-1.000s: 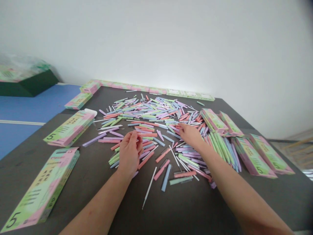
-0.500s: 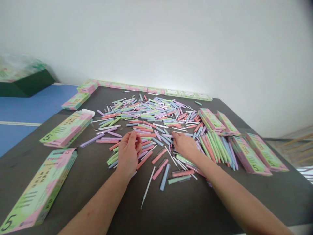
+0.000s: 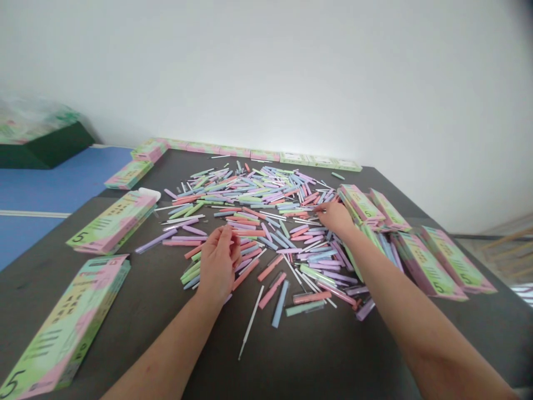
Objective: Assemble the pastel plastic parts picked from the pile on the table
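Well, from this head view I can see some risks around the two hands.

1. The left hand [image 3: 219,261] stands over the loose heap of slim pastel plastic sticks [image 3: 250,194], with its fingers curled and the tips close together. The fingers hide the inside, so I cannot tell if it has hold of something. If it carries a small piece, this piece could slip and fall back among the others.

2. The right hand [image 3: 337,218] reaches to the upper right part of the heap, with thumb and fingers almost closed beside a thin coral plastic stick [image 3: 320,207]. I cannot tell if it grips this stick. Because many sticks cross each other there, a pinch could drag the neighbours along.

3. A long lilac plastic stick [image 3: 365,309] lies at the lower right of the heap, just beside the bare right forearm [image 3: 400,305]. A careless arm movement could push it away.

4. Flat pink-and-green cardboard boxes [image 3: 360,203] lie at the right of the heap. If the arm bumps them, they could slide into the sticks.
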A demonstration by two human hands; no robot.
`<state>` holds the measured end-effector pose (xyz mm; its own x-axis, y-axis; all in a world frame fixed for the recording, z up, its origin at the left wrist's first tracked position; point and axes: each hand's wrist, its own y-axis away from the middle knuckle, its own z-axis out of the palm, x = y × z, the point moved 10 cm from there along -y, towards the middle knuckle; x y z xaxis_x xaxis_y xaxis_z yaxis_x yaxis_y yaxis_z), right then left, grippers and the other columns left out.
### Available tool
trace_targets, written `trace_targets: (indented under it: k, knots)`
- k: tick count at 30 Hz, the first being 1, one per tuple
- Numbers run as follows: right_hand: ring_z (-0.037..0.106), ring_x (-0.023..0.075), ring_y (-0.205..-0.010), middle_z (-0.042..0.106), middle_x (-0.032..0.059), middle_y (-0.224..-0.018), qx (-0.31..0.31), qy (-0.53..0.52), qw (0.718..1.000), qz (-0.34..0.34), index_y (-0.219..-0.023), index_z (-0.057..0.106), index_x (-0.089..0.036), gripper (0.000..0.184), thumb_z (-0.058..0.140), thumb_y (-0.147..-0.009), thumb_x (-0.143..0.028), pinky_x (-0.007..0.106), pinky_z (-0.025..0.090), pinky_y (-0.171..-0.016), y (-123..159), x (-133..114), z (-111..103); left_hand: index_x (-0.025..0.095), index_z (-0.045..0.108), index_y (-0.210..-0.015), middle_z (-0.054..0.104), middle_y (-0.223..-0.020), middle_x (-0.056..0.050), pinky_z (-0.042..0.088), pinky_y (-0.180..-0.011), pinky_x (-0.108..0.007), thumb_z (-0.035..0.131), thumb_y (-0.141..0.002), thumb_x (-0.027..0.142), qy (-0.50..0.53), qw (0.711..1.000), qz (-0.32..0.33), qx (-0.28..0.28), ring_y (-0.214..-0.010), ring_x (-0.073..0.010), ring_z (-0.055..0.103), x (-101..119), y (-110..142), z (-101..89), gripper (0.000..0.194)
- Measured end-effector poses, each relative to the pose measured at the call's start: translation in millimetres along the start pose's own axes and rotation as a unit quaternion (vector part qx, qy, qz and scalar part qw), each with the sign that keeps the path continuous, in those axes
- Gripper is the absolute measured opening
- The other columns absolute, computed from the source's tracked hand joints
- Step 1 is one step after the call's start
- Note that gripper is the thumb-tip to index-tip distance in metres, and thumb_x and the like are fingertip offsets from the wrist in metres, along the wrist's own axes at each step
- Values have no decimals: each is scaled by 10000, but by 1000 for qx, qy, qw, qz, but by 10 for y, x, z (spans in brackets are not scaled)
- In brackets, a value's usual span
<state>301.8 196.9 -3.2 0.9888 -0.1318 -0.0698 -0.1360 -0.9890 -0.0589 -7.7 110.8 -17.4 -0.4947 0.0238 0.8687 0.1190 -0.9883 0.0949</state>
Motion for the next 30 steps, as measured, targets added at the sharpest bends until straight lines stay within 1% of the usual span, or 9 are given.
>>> trace_targets:
  k: [4,8,13,18,21,25,30]
  knots:
    - [649,226,-975,729,67,-1017,-17,-1,1000,-14,-1074,714,-216,344,507,-800,-235,289,471,-828,-120,-40,144,183,488,-701,449,-542,85,175,-307,-132,614,-785,335,-3,1000,-5,-2,-317,-10,249,-9,3,-1,215]
    - [646,220,-978,727,53,-1031,-26,-7,999,-32,-1087,707,-228,349,523,-791,-251,282,468,-819,-190,-99,219,182,494,-711,444,-542,83,178,-307,-131,601,-801,332,-6,1000,-2,-2,-320,-10,250,-13,0,-15,205]
    - [634,220,-987,712,55,-1065,-23,-12,999,-43,-1094,695,-217,343,527,-800,-274,283,462,-799,-277,-127,247,181,499,-721,461,-555,77,178,-308,-130,583,-820,325,-9,1000,1,-4,-323,-9,250,-15,13,-15,194]
    - [641,208,-949,726,65,-993,-37,-10,997,-62,-953,730,-191,257,531,-800,-244,268,443,-798,-374,-164,295,178,483,-709,467,-553,76,184,-311,-125,575,-828,309,-8,1000,2,-5,-326,-8,245,-10,21,3,198]
    - [644,206,-926,729,83,-958,-45,-7,996,-72,-921,729,-169,242,523,-807,-226,267,437,-797,-415,-176,319,178,479,-702,462,-551,76,183,-307,-124,575,-828,317,-10,1000,2,-6,-328,-9,245,-9,18,6,211]
    - [632,205,-946,721,94,-980,-51,-7,995,-90,-897,718,-161,215,527,-810,-206,259,429,-810,-421,-206,335,179,492,-713,446,-534,80,188,-306,-122,583,-822,338,-12,1000,-8,-10,-327,-11,241,-40,19,5,214]
    - [623,216,-956,706,114,-1017,-46,-11,994,-101,-889,696,-156,199,510,-830,-195,268,429,-812,-363,-216,314,183,509,-728,367,-477,96,189,-308,-125,581,-828,350,-4,1000,-10,-27,-327,-21,230,-64,35,39,208]
